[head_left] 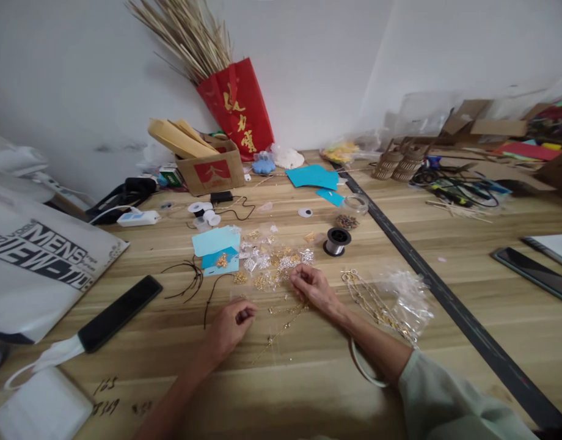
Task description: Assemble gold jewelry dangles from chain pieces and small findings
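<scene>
My right hand (pixel 315 289) reaches to the near edge of the small clear bags of gold and silver beads (pixel 274 260). Its thumb and forefinger come together in a pinch; whatever lies between them is too small to make out. A thin gold beaded chain (pixel 277 333) lies on the table just below that hand. To its left rests my left hand (pixel 230 328), fingers curled and thumb against them, so I cannot see what they hold. Right of my right wrist lie several finished-looking necklaces (pixel 370 299) beside crumpled clear plastic bags (pixel 408 299). A spool of wire (pixel 337 242) stands beyond my right hand.
Light and dark blue cards (pixel 215 241) and black cord (pixel 192 280) lie to the left. A jar of brown beads (pixel 349 214) stands behind the spool. One phone (pixel 120 313) lies at left, another (pixel 532 272) at right. A black strip (pixel 413 263) crosses the table.
</scene>
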Demonstrator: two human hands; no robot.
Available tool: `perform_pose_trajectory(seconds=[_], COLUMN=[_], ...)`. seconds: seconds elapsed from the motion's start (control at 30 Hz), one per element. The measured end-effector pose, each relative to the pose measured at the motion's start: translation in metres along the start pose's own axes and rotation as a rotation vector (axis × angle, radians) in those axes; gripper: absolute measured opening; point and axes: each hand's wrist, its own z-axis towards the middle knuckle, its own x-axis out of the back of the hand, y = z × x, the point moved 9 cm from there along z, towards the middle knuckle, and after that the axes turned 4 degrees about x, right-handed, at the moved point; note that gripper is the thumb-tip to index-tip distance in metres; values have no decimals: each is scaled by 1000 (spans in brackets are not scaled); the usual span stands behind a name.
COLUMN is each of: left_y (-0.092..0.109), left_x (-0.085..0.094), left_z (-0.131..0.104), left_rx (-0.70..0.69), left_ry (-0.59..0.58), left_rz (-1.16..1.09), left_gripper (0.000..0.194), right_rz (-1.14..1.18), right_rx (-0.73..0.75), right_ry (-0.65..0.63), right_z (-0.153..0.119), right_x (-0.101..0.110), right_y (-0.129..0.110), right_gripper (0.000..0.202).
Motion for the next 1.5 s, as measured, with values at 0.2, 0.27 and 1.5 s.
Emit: perform_pose_trajectory(seconds=[0.2,0.27,1.5], left_y=[-8,-4,25], left_x=[15,19,-22], left_z=[-6,-4,42], left_rx=[51,45,182], left_ry=[56,60,-96], left_rz=[-25,-11,-678], left_gripper=[11,11,28], right_rz=[-24,-20,-37], right_rx=[-1,-3,26], right_ry=[-6,-10,-113], right_z=[-1,-1,-7], right_x=[0,-1,-16], right_y=[0,0,-8], right_gripper=[25,25,28])
